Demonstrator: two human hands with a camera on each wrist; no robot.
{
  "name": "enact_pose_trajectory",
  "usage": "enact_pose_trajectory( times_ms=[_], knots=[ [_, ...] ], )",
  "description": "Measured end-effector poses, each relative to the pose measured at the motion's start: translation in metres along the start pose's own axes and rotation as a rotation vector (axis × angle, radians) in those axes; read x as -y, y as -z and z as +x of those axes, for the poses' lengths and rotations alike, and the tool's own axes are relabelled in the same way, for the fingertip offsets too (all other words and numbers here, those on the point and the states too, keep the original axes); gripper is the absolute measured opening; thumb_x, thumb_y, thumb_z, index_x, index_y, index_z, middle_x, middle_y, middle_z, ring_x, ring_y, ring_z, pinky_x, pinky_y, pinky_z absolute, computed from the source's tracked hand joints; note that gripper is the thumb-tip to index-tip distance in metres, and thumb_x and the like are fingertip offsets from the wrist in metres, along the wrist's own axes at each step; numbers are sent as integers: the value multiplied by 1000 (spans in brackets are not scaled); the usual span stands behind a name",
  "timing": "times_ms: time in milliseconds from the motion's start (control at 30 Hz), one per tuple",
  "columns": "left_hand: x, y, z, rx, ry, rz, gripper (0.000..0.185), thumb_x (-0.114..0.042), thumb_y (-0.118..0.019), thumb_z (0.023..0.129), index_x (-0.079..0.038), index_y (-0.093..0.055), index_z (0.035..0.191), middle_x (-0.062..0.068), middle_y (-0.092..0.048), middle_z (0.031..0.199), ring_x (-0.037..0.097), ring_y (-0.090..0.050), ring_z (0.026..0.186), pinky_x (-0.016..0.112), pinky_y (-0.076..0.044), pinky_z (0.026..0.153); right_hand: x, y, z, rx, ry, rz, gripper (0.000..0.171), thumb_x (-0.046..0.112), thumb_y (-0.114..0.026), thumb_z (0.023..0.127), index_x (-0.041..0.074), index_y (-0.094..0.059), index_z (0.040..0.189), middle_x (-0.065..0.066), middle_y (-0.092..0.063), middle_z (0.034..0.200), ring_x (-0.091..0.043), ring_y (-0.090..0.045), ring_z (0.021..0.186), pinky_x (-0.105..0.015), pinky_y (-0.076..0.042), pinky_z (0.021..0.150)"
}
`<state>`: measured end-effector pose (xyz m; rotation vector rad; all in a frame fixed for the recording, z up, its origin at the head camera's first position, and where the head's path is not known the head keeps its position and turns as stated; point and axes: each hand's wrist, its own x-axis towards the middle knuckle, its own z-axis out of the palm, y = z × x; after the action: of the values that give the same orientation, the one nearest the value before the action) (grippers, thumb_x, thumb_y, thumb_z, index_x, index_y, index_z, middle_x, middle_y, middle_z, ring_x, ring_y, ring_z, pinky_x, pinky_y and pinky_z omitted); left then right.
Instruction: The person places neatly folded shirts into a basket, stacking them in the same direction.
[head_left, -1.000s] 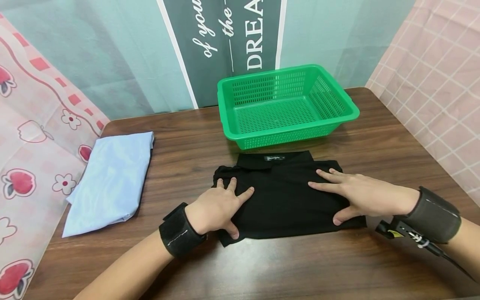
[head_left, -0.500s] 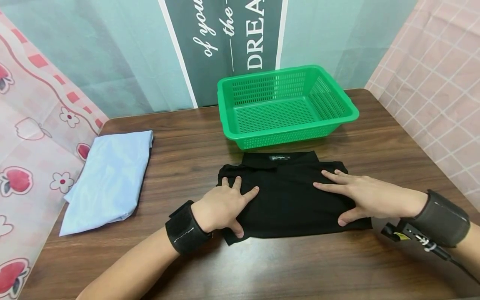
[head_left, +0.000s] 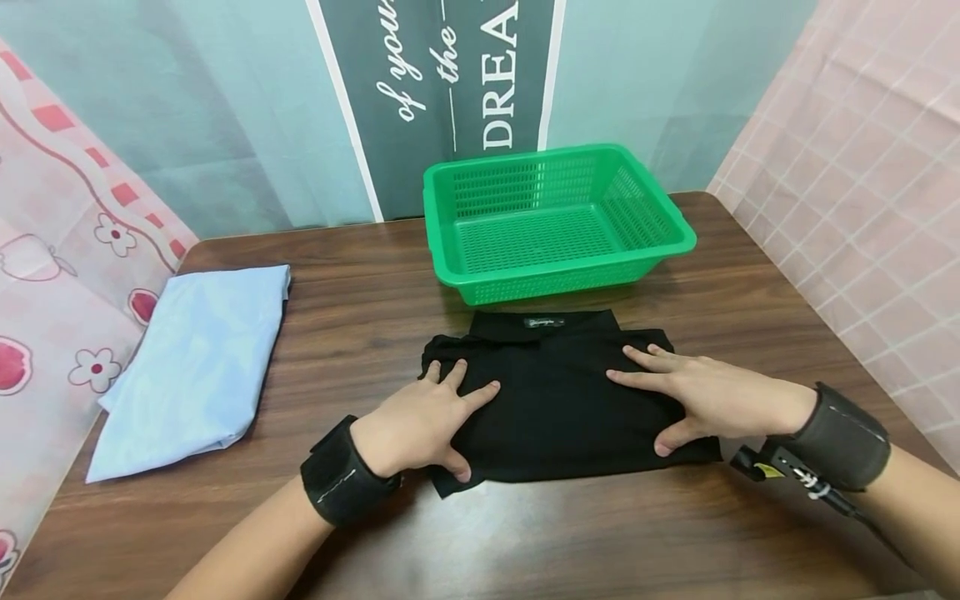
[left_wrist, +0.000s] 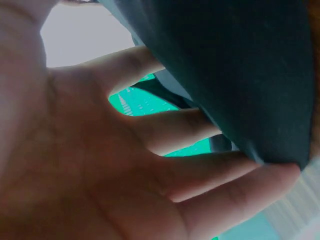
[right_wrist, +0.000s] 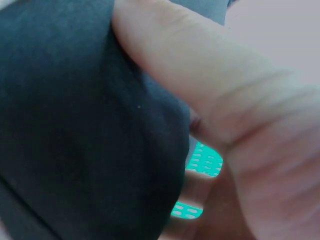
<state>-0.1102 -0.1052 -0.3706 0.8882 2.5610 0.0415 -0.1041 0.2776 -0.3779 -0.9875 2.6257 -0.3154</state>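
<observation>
A black collared shirt point(head_left: 555, 417) lies folded into a rough rectangle on the table, its collar and small neck label towards the back. On its left part rests my left hand point(head_left: 416, 425), fingers spread and thumb near the front edge. My right hand point(head_left: 712, 396) rests likewise on the right part, fingers pointing inwards. In the left wrist view the fingertips meet the dark cloth point(left_wrist: 240, 75) under an arched palm. The right wrist view has the thumb point(right_wrist: 185, 55) against the cloth point(right_wrist: 85, 125), the other fingers partly hidden behind it.
Just behind the shirt stands a green plastic basket point(head_left: 562, 283) with nothing in it. A folded light blue garment point(head_left: 195, 358) lies at the table's left side. Patterned cloths hang at the back and both sides of the wooden table point(head_left: 352, 308).
The head view has shifted slightly, so everything sits a little lower and further left in it. Both hands stay spread on the shirt, with no clear movement against it.
</observation>
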Motion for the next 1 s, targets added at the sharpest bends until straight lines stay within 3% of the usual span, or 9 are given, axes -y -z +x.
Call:
enact_pose_trajectory(
  times_ms=[233,433,767,1000],
  knots=[
    [6,9,-4,2,73,-44,103,-44,-96,76,-31,-43,162,23,-30,171,55,-32,155,61,-46,116,6,2,11,8,-5,35,99,72,-72,81,18,-47,160,-29,-35,167,-61,-40,146,-62,-56,93],
    [10,10,-12,-7,73,-56,100,-44,-95,76,-30,-45,162,24,-32,171,55,-33,154,61,-46,115,12,6,15,16,-19,53,98,70,-74,81,21,-47,161,-25,-35,169,-60,-39,148,-70,-51,97],
    [14,4,-19,-11,53,-103,100,-39,-96,77,-24,-45,162,30,-30,169,61,-32,151,62,-47,114,18,9,25,56,-57,62,98,70,-76,79,24,-46,161,-23,-31,171,-60,-34,150,-56,-58,89],
    [21,8,-17,-7,33,-110,100,-37,-95,78,-20,-44,162,32,-30,168,64,-31,150,67,-45,114,15,10,31,50,-47,51,97,69,-77,80,24,-47,160,-23,-33,170,-59,-35,150,-65,-55,94]
  ],
)
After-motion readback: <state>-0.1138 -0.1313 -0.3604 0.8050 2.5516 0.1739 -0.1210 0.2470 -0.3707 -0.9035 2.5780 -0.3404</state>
